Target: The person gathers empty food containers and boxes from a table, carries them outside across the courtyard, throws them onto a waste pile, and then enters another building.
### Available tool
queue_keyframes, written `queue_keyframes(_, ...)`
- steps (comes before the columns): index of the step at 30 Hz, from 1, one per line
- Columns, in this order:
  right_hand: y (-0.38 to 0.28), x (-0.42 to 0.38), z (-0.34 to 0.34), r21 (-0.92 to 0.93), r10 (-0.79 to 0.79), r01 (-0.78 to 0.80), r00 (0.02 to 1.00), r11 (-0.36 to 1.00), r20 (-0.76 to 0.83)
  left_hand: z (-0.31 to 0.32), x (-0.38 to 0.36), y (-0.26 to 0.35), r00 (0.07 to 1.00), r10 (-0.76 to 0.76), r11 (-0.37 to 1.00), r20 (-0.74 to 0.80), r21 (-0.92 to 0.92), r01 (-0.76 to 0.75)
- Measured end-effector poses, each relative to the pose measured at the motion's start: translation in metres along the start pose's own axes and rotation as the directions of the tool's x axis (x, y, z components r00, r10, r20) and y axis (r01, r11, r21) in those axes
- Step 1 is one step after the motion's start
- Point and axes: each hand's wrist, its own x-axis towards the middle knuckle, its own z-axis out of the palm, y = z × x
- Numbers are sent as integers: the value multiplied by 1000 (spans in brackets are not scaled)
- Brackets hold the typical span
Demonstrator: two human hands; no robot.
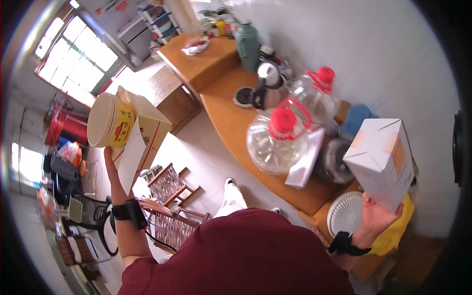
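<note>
Lidded tub (109, 120) and carton (153, 115) are supported at far left, apart from the worktop (222, 110), by the left hand (109, 156); closure of its grip cannot be told. At right, the white box (378, 157) is touched by the right hand (377, 218), its grip likewise indeterminable. Both loads are best kept level.

On the brown counter (223, 107), a green thermos (247, 48) stands near clear jugs (270, 148).

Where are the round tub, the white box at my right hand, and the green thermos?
Round tub (104, 120): head view, on its lid.
White box (375, 148): head view, on its upper face.
Green thermos (248, 47): head view, on its body.
</note>
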Motion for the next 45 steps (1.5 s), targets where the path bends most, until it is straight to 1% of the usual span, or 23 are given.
queue_keyframes(3,64,1,53,-27,172,-170,965,985,197,-50,15,10,994,61,998,-86,32,-59)
queue_keyframes(4,92,0,80,-29,219,-217,958,976,183,-66,24,13,991,84,995,-108,60,-78)
queue_keyframes(5,119,1,97,-32,278,-280,920,959,275,-83,34,14,986,99,993,-132,75,-89)
queue_keyframes(7,171,8,119,-31,359,-372,868,928,342,-117,59,22,979,97,995,-178,38,-92)
queue_keyframes(9,219,18,154,-25,404,-424,839,905,364,-153,82,30,976,45,987,-211,-143,-76)
queue_keyframes(12,294,32,207,-35,487,-514,786,857,380,-198,108,45,986,26,990,-167,-135,-49)
queue_keyframes(14,344,38,241,-55,568,-595,731,802,377,-203,120,56,943,50,977,-328,-181,-115)
queue_keyframes(15,369,42,257,-68,585,-610,714,789,384,-216,127,58,935,52,976,-352,-182,-122)
queue_keyframes(17,417,49,285,-134,712,-726,591,674,379,-241,145,58,949,-55,940,-312,-337,-56)
queue_keyframes(19,462,56,308,-159,747,-760,536,630,394,-250,166,50,904,-20,947,-426,-298,-119)
queue_keyframes(21,506,61,335,-208,798,-799,464,564,383,-273,181,45,929,-116,866,-351,-494,-78)
queue_keyframes(22,529,64,347,-228,813,-810,431,540,392,-303,192,34,966,-124,804,-228,-594,-37)
queue_keyframes(26,617,93,387,-356,835,-801,294,481,466,-328,240,27,969,-84,742,-232,-664,-95)
queue_keyframes(28,663,108,406,-411,830,-784,225,465,510,-329,260,34,948,-90,761,-304,-636,-131)
queue_keyframes(31,727,127,452,-373,842,-820,223,435,491,-360,293,35,874,-65,864,-482,-465,-192)
queue_keyframes(32,745,131,467,-404,848,-809,203,427,490,-365,301,39,876,-124,804,-466,-564,-186)
queue_keyframes(35,807,132,512,-441,856,-809,138,388,499,-396,324,51,830,-176,762,-529,-608,-226)
queue_keyframes(36,829,131,524,-451,876,-829,92,331,474,-401,332,56,824,-163,757,-543,-604,-249)
queue_keyframes(37,851,126,540,-458,893,-845,48,275,448,-405,339,66,786,-148,777,-601,-562,-283)
queue_keyframes(39,886,110,573,-515,886,-810,14,281,463,-409,354,83,736,-125,786,-666,-519,-336)
queue_keyframes(40,908,101,585,-539,894,-798,-3,268,448,-413,362,93,689,-65,848,-722,-404,-343)
queue_keyframes(43,973,73,626,-597,893,-763,-60,248,446,-476,381,93,651,-79,820,-755,-420,-388)
queue_keyframes(45,1017,51,655,-621,868,-726,-70,294,492,-522,399,100,598,24,898,-801,-245,-365)
